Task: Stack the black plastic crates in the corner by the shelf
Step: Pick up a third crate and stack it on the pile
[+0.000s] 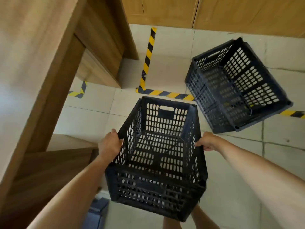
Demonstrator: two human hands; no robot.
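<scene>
I hold a black perforated plastic crate (158, 156) in the air above the floor, open side up, its far end tipped away from me. My left hand (109, 146) grips its left rim and my right hand (207, 141) grips its right rim. A second black crate (234, 86) lies on the tiled floor to the upper right, turned at an angle across the striped tape. Below the held crate my legs show.
A tall wooden shelf unit (41, 80) fills the left side. Wooden cabinet doors (198, 12) line the far wall. Yellow-and-black tape (149, 53) marks out a floor area in the corner between them. Pale floor tiles (168, 66) lie inside the tape.
</scene>
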